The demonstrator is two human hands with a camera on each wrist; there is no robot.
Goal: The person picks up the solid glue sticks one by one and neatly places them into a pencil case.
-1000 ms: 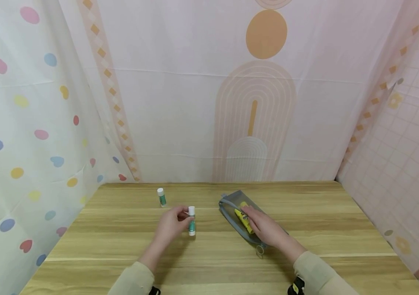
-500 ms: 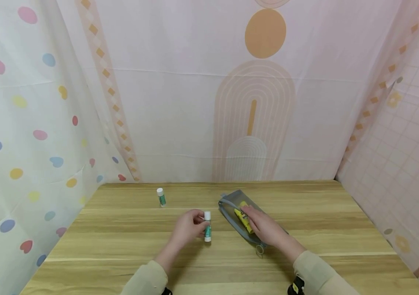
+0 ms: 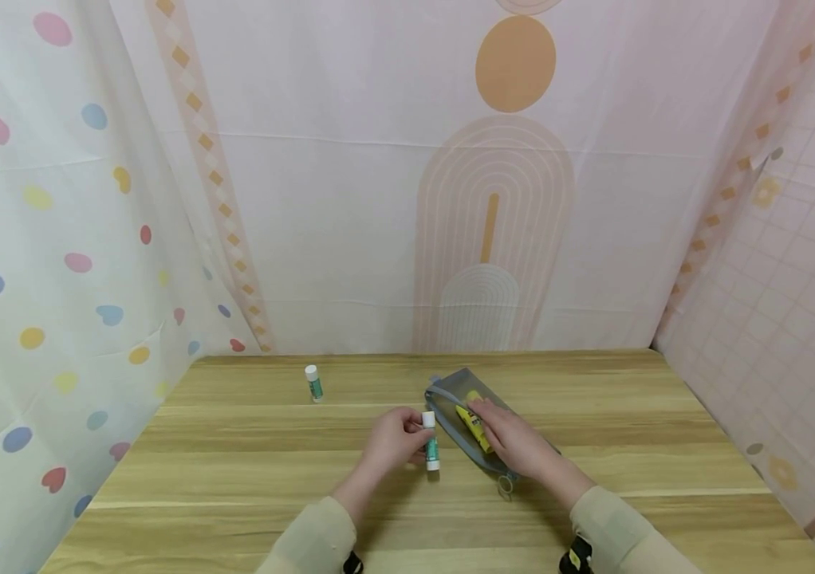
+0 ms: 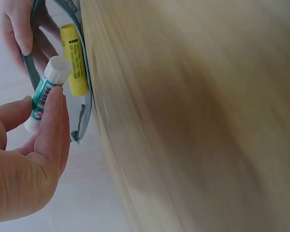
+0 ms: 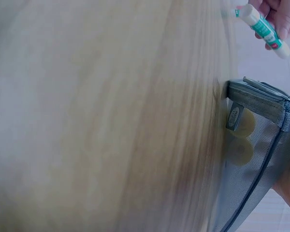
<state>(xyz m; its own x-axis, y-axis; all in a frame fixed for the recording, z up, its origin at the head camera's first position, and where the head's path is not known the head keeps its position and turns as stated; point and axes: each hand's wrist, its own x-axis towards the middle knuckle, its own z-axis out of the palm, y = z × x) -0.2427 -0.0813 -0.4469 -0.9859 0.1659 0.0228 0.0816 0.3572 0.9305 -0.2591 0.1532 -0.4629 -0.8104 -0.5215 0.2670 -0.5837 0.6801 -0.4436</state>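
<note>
My left hand (image 3: 395, 441) pinches a green-and-white glue stick (image 3: 432, 453) between thumb and fingers, white cap up, just left of the pouch. In the left wrist view the barcode on that stick shows. A grey mesh zip pouch (image 3: 466, 383) lies on the table with its zip side open. My right hand (image 3: 518, 442) grips the pouch's far edge, some fingers inside the opening. A yellow glue stick (image 4: 75, 60) shows in the opening. Through the mesh in the right wrist view, two round yellowish ends (image 5: 240, 151) are visible.
Another green-and-white glue stick (image 3: 315, 384) stands toward the back left of the wooden table (image 3: 235, 470). A ring (image 3: 505, 485) hangs from the pouch's near end. Patterned curtains (image 3: 350, 239) enclose the table at the back and sides.
My left hand has carried the green-and-white glue stick rightward, close to the pouch. The right hand and pouch have stayed in place.
</note>
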